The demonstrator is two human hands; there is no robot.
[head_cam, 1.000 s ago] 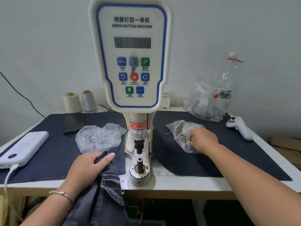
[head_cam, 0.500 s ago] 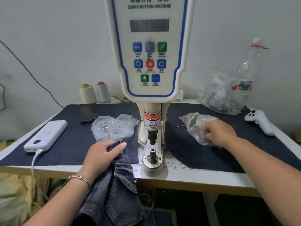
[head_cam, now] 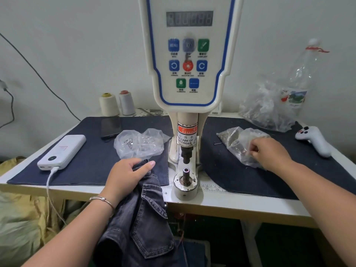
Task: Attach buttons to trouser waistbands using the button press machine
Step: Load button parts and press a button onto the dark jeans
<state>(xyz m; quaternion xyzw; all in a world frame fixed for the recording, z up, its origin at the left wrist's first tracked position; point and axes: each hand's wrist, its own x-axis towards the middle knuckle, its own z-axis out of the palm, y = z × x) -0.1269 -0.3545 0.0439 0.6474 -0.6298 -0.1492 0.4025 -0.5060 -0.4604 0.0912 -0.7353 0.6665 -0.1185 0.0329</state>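
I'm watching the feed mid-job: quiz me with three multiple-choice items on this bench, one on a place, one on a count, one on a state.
1. Where does the white power bank lie?
A. On the left side of the table, on the dark cloth
B. Beside the game controller
C. Under the press head

2. How many thread spools stand at the back by the wall?
A. One
B. Two
C. Four

3. What is the left hand doing?
A. Pressing a panel button
B. Resting flat on the phone
C. Gripping the dark jeans

Answers:
1 A: it sits far left, with a white cable plugged into its near end.
2 B: a cream spool and a grey spool stand side by side.
3 C: its fingers curl over the jeans at the table edge, left of the button machine, while the right hand is at a clear plastic bag.
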